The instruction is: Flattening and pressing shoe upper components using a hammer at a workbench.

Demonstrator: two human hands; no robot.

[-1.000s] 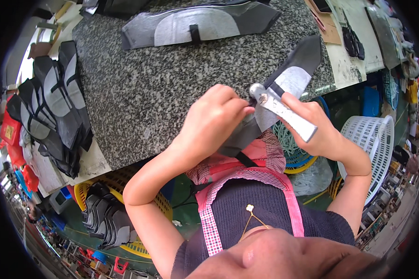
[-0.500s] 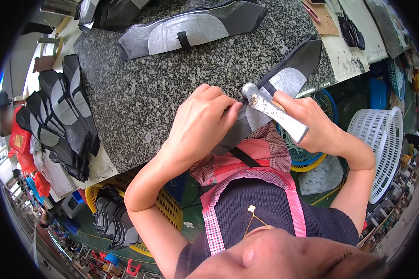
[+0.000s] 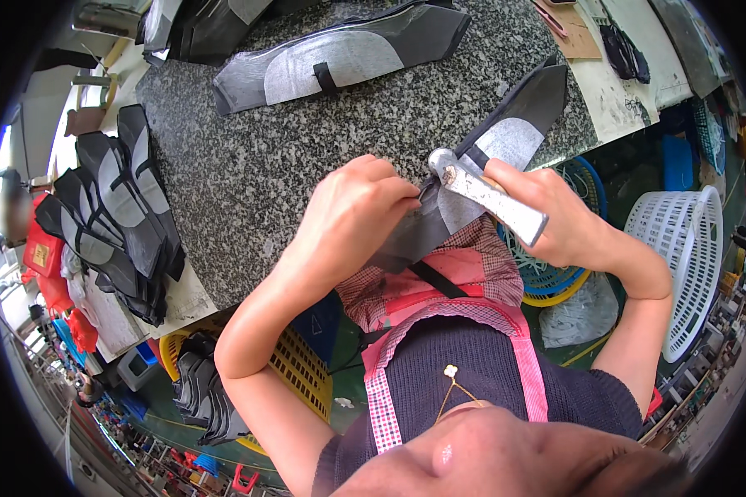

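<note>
A black and grey fabric piece (image 3: 514, 142) with a short dark strap lies slantwise over the front edge of the stone worktop, its near end hanging over my apron. My left hand (image 3: 352, 211) is closed, thumb and fingers pinching the folded upper edge of this piece near its middle. My right hand (image 3: 555, 215) grips a hammer (image 3: 491, 197) by its handle, most of which is hidden by the fingers. The worn metal head is over the piece, its round face close to the pinched edge; whether it touches I cannot tell.
A similar piece (image 3: 340, 62) lies farther back on the speckled stone worktop (image 3: 224, 190). Stacked pieces (image 3: 120, 199) rest at the left, more in a yellow basket (image 3: 302, 377) below. A white basket (image 3: 675, 269) stands at the right, past a blue one (image 3: 587, 195).
My left hand's fingers have drawn slightly left along the edge, a little away from the hammer head. The hammer stays almost in the same place. The whole view has shifted slightly.
</note>
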